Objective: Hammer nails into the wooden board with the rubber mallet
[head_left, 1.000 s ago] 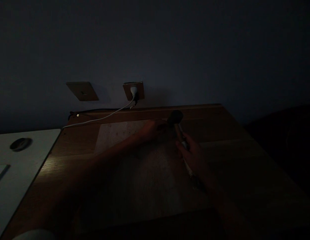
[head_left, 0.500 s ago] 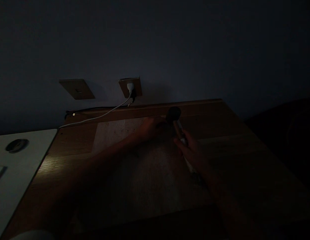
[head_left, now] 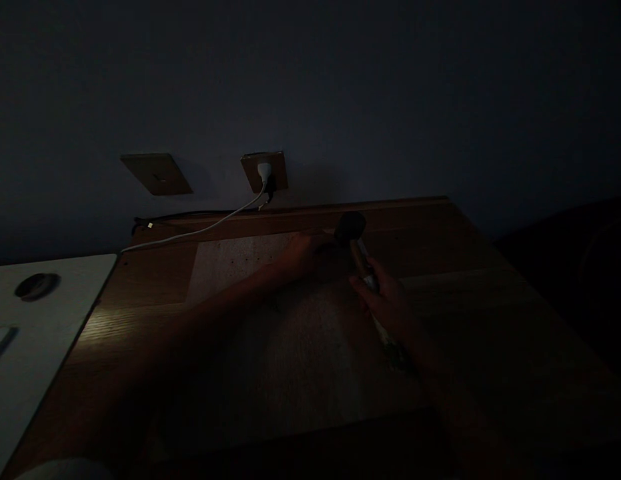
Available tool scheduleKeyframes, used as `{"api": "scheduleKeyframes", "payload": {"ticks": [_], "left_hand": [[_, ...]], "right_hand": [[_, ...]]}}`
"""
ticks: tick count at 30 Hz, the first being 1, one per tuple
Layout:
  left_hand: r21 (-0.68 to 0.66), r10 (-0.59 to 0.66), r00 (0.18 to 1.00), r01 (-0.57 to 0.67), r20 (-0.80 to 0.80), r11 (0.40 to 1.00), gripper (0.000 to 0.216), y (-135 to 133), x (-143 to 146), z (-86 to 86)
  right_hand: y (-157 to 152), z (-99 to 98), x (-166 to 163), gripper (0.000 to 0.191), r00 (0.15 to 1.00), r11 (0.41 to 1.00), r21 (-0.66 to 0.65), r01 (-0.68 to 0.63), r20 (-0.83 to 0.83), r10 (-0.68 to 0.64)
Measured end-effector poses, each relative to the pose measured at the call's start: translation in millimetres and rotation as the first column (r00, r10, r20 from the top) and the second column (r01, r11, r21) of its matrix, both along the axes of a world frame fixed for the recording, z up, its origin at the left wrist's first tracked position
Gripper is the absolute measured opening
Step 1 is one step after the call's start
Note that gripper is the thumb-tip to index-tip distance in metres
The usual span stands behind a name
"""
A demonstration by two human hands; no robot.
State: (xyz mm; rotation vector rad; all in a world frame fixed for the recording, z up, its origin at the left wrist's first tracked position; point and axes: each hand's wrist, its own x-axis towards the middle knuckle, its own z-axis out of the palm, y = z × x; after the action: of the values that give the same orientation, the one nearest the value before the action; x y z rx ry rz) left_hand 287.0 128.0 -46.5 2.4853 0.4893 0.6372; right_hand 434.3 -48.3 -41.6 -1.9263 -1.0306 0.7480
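Hammer (head_left: 361,257), dark-headed, brown-and-pale-handled, long axis 11-to-5 o'clock; right hand (head_left: 389,303), fingers clamped round it; left hand (head_left: 301,256) near its head, toward 8 o'clock, fingers too dark to tell.

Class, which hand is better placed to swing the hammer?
Probably the right hand: it grips the hammer by the handle. The left hand is near the head, its hold too dark to tell.
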Motion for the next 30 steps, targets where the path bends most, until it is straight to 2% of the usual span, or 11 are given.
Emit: {"api": "scheduleKeyframes", "payload": {"ticks": [7,12,20,26,30], "left_hand": [[-0.025,-0.009,0.999,0.008,-0.037,1.0,0.025,-0.1,2.4,1.7],[-0.111,0.037,0.996,-0.046,-0.08,0.993,0.03,-4.8,8.7,6.7],[-0.024,0.07,0.997,-0.07,-0.035,0.997,0.025,-6.5,9.6,2.7],[-0.045,0.049,0.999,-0.05,-0.014,0.998,0.026,-3.1,8.9,-1.0],[-0.082,0.075,0.997,-0.074,0.01,0.994,0.031,-2.5,8.5,-4.3]], "right_hand": [[0.3,2.5,1.7,0.064,1.0,1.0,-0.006,0.0,-0.024,0.0],[2.8,3.1,0.1,0.066,0.982,1.0,0.001,-0.009,-0.188,0.009],[7.8,23.7,-6.3,0.043,0.951,0.996,-0.085,0.033,-0.304,-0.057],[2.8,15.2,-7.1,0.044,0.964,1.0,-0.002,0.016,-0.266,-0.017],[-4.7,24.2,-5.9,0.045,0.97,0.998,0.011,0.07,-0.236,-0.065]]}}
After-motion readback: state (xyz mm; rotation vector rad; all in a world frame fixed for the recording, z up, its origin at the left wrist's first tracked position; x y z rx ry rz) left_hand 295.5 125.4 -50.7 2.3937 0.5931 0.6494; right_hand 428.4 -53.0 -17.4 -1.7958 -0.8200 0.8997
